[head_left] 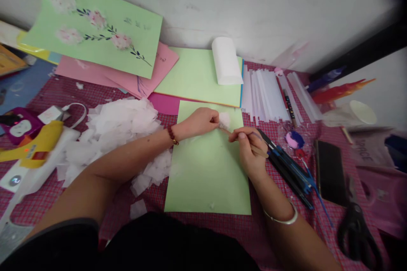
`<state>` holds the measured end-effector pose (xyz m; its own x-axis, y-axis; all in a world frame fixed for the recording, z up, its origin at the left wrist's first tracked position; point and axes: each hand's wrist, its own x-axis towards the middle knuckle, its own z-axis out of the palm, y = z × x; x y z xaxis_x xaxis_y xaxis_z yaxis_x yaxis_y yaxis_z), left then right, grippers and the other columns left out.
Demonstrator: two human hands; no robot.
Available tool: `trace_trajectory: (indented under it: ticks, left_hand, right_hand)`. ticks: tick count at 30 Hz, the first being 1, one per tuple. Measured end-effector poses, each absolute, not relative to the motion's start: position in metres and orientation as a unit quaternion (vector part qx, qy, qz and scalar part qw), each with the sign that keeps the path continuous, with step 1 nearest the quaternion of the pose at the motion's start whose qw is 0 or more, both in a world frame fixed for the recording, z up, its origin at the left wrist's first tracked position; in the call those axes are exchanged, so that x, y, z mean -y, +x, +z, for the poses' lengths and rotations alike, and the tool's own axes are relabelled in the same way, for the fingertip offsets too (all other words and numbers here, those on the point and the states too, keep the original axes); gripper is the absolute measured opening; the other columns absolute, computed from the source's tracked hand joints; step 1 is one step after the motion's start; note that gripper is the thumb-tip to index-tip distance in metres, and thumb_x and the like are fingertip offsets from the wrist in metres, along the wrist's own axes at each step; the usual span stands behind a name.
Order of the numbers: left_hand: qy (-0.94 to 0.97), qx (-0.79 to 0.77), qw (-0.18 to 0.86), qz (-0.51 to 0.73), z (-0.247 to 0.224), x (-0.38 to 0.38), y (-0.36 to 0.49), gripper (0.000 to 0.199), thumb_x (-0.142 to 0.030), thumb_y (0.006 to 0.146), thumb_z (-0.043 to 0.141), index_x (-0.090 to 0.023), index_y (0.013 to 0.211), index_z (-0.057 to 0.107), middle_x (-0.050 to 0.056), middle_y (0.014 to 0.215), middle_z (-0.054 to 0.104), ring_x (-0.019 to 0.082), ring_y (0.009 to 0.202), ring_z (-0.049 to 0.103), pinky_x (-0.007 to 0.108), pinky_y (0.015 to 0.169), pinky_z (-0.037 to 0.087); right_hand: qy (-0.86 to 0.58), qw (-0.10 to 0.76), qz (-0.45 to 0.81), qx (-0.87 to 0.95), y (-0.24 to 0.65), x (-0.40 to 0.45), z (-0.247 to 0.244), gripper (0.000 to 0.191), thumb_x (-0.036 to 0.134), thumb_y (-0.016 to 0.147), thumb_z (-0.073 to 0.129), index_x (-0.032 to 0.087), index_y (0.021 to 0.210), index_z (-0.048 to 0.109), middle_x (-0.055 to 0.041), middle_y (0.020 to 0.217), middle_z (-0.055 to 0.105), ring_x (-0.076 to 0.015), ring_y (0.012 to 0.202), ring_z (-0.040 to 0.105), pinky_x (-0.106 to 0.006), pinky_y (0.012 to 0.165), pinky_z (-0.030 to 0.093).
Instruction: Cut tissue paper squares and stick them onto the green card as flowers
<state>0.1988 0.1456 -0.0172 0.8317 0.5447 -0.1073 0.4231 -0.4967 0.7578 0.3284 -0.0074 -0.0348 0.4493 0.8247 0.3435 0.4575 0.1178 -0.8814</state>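
Observation:
My left hand [203, 121] is closed in a pinch at the top of a light green sheet of paper [206, 173]. Right beside its fingertips is a small tuft of white tissue paper [224, 119]; whether the fingers grip part of it, I cannot tell. My right hand [251, 148] is shut on a thin wooden stick [260, 151], whose far end points at the lower edge of the tuft. A big heap of cut white tissue squares [121, 120] lies left of the sheet, partly behind my left forearm.
A green card with tissue flowers [104, 29] leans at the back left. On the left are a yellow glue gun [41, 146] and a power strip [47, 169]. Rightward lie glue sticks [263, 93], pens [289, 173], a phone [330, 171], scissors [356, 228] and a paper cup [349, 114].

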Motion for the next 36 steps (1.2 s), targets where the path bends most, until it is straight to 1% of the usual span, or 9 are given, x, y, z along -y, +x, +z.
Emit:
trace_trajectory:
  ticks: [7, 15, 18, 21, 23, 25, 28, 32, 36]
  left_hand:
    - [0.852, -0.277, 0.439, 0.061, -0.016, -0.152, 0.197, 0.006, -0.016, 0.076, 0.055, -0.015, 0.072, 0.06, -0.001, 0.069, 0.062, 0.012, 0.063, 0.051, 0.024, 0.057, 0.032]
    - [0.809, -0.284, 0.512, 0.049, -0.013, -0.157, 0.192, 0.006, -0.014, 0.082, 0.046, -0.018, 0.08, 0.05, -0.005, 0.057, 0.049, 0.01, 0.05, 0.043, 0.024, 0.05, 0.031]
    - [0.783, -0.264, 0.561, 0.046, -0.013, -0.162, 0.188, 0.005, -0.016, 0.081, 0.049, -0.017, 0.083, 0.053, -0.003, 0.064, 0.053, 0.009, 0.054, 0.048, 0.022, 0.053, 0.036]
    - [0.772, -0.227, 0.593, 0.031, -0.008, -0.177, 0.177, 0.011, -0.021, 0.079, 0.054, -0.015, 0.086, 0.058, -0.001, 0.072, 0.057, 0.009, 0.061, 0.051, 0.022, 0.058, 0.04]
    - [0.796, -0.215, 0.565, 0.009, -0.003, -0.19, 0.167, 0.013, -0.024, 0.076, 0.057, -0.014, 0.084, 0.061, -0.001, 0.071, 0.057, 0.009, 0.061, 0.05, 0.022, 0.059, 0.038]
    - [0.825, -0.203, 0.526, -0.024, 0.002, -0.201, 0.159, 0.014, -0.024, 0.074, 0.059, -0.013, 0.081, 0.064, -0.001, 0.07, 0.059, 0.01, 0.062, 0.051, 0.023, 0.06, 0.038]
    - [0.851, -0.169, 0.491, -0.084, 0.006, -0.21, 0.151, 0.016, -0.022, 0.07, 0.061, -0.013, 0.083, 0.066, -0.001, 0.072, 0.062, 0.011, 0.065, 0.054, 0.023, 0.061, 0.039]
    - [0.877, -0.124, 0.441, -0.141, 0.005, -0.202, 0.153, 0.03, -0.018, 0.068, 0.062, -0.015, 0.098, 0.068, -0.004, 0.066, 0.055, 0.01, 0.059, 0.049, 0.022, 0.056, 0.034]
    - [0.904, -0.111, 0.388, -0.143, 0.004, -0.192, 0.158, 0.018, -0.013, 0.067, 0.058, -0.016, 0.081, 0.069, -0.003, 0.065, 0.055, 0.01, 0.06, 0.048, 0.022, 0.056, 0.033]
  right_hand:
    - [-0.645, 0.495, 0.122, 0.569, 0.326, 0.007, -0.036, 0.02, 0.019, 0.094, 0.048, 0.026, 0.086, 0.065, -0.0012, 0.077, 0.065, -0.0181, 0.071, 0.061, -0.033, 0.068, 0.049]
    - [-0.609, 0.453, 0.119, 0.64, 0.326, 0.011, -0.043, 0.019, 0.015, 0.089, 0.054, 0.028, 0.096, 0.066, -0.0049, 0.087, 0.069, -0.0222, 0.084, 0.064, -0.039, 0.077, 0.052]
    - [-0.617, 0.509, 0.143, 0.583, 0.327, 0.012, -0.04, 0.014, 0.019, 0.091, 0.054, 0.026, 0.089, 0.067, -0.0035, 0.082, 0.067, -0.02, 0.078, 0.063, -0.037, 0.073, 0.051]
    - [-0.599, 0.66, 0.205, 0.406, 0.331, 0.009, -0.036, 0.015, 0.024, 0.092, 0.053, 0.024, 0.084, 0.065, 0.0009, 0.07, 0.062, -0.0159, 0.062, 0.059, -0.032, 0.061, 0.05]
    - [-0.551, 0.727, 0.273, 0.305, 0.334, 0.005, -0.034, 0.013, 0.025, 0.092, 0.053, 0.024, 0.084, 0.063, 0.0037, 0.062, 0.059, -0.0135, 0.052, 0.055, -0.028, 0.051, 0.047]
    - [-0.52, 0.74, 0.33, 0.27, 0.335, 0.003, -0.034, 0.011, 0.026, 0.09, 0.055, 0.023, 0.084, 0.064, 0.0046, 0.058, 0.059, -0.0123, 0.048, 0.053, -0.025, 0.046, 0.043]
    - [-0.516, 0.722, 0.366, 0.281, 0.332, 0.002, -0.036, 0.01, 0.025, 0.089, 0.058, 0.022, 0.084, 0.066, 0.0038, 0.058, 0.06, -0.0119, 0.049, 0.054, -0.025, 0.046, 0.043]
    - [-0.533, 0.682, 0.386, 0.32, 0.328, 0.004, -0.041, 0.011, 0.024, 0.09, 0.058, 0.022, 0.085, 0.068, 0.0032, 0.062, 0.062, -0.0114, 0.052, 0.055, -0.025, 0.05, 0.045]
    - [-0.54, 0.67, 0.379, 0.34, 0.328, 0.005, -0.044, 0.011, 0.024, 0.091, 0.058, 0.023, 0.086, 0.068, 0.0036, 0.063, 0.061, -0.0113, 0.053, 0.055, -0.026, 0.051, 0.044]
